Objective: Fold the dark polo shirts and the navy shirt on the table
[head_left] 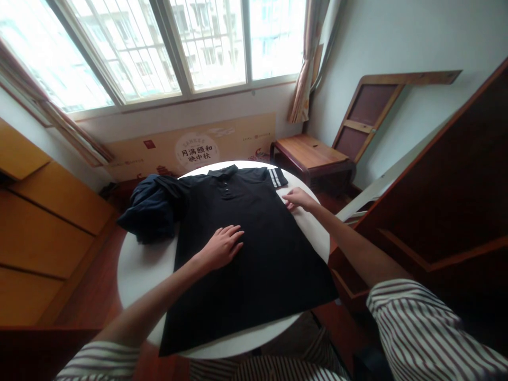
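A black polo shirt (254,248) lies spread front side up on a white round table (138,264), its collar pointing away from me. Its hem hangs past the near edge of the table. My left hand (223,246) rests palm down on the middle of the shirt, fingers extended. Beside the shirt's right edge, just below the white-striped sleeve (277,178), is my right hand (299,200). Its fingers are loosely bent, with nothing visible between them. A heap of dark clothing (153,209) sits at the table's left side, against the shirt's other sleeve.
Beyond the table, a printed beige panel (234,140) stands under the barred window (214,47). A wooden stool-like seat (311,151) is at the back right. Orange-brown cabinets (43,227) line the left, and a dark wooden panel (448,185) rises close on the right.
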`<action>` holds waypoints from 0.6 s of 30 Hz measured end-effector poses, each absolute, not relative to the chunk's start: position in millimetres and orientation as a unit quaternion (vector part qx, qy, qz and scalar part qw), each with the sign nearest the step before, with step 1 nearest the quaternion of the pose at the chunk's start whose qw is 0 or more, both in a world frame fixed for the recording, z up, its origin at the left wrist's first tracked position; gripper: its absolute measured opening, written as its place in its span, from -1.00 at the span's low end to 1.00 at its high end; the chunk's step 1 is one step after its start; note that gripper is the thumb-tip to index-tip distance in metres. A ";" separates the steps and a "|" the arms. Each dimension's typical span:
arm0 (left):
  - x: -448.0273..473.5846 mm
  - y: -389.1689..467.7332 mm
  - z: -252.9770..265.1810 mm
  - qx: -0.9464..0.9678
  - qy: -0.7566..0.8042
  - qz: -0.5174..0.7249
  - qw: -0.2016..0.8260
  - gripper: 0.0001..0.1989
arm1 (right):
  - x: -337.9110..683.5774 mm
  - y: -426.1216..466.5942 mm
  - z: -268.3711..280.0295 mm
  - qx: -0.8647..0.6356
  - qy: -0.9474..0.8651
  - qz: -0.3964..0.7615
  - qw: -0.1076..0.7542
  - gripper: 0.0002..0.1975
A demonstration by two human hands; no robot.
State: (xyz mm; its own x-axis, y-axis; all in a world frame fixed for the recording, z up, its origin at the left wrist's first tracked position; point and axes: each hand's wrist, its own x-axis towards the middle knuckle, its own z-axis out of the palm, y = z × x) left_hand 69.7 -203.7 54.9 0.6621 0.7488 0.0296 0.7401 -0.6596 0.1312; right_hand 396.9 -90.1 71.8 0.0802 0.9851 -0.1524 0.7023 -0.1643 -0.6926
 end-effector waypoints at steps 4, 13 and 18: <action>122.8 -179.0 64.7 0.925 0.366 0.081 0.054 -0.56 | 402.8 -99.3 71.7 -0.669 -0.588 0.403 0.210 -0.69; 147.4 -168.5 31.7 0.913 0.381 0.113 0.094 -0.54 | 406.0 -118.3 68.8 -0.650 -0.648 0.366 0.152 -0.66; 142.2 -170.7 25.6 0.908 0.386 0.123 0.106 -0.54 | 416.6 -123.0 66.1 -0.682 -0.664 0.280 0.125 -0.64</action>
